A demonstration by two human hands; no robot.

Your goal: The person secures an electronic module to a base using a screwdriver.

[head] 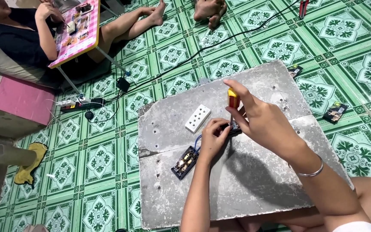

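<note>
Green patterned floor tiles carry a grey slab. Right hand grips the yellow screwdriver upright; left hand pinches a small dark part, probably a socket module, mid-slab. Keep the driver vertical, the part pinned.

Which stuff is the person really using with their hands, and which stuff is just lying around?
In use:
- right hand holding the yellow-handled screwdriver
- left hand pinching a small dark part
- blue wires
- open dark socket base
- grey slab under it all

Lying about:
- white socket cover
- power strip on the floor
- yellow cloth
- small packets
</note>
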